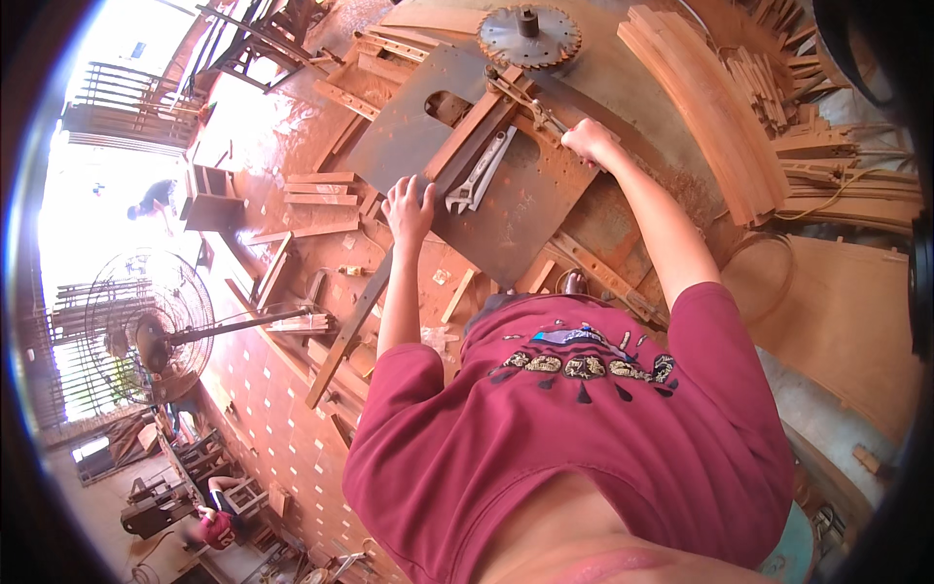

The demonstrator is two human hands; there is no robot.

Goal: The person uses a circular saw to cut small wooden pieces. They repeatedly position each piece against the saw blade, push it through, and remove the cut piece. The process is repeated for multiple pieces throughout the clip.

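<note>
A long wooden bar (455, 154) lies slantwise across a dark metal machine table (404, 122). My left hand (407, 206) has its fingers curled over the bar at the table's near left edge. Beyond the table's right side, my right hand (589, 144) is closed round the end of a slim metal tool (551, 119), whose exact kind is hard to make out. That tool reaches toward a clamp-like fitting (508, 86) at the bar's far end. Between my hands, an adjustable wrench (479, 180) rests on the table against the bar, beside a pale metal strip (498, 167).
A toothed circular saw blade (526, 39) lies past the table's far edge. Curved planks (710, 112) are stacked at the right. Wood offcuts (321, 190) litter the floor at left, near a standing fan (151, 336). Another person (216, 526) sits at lower left.
</note>
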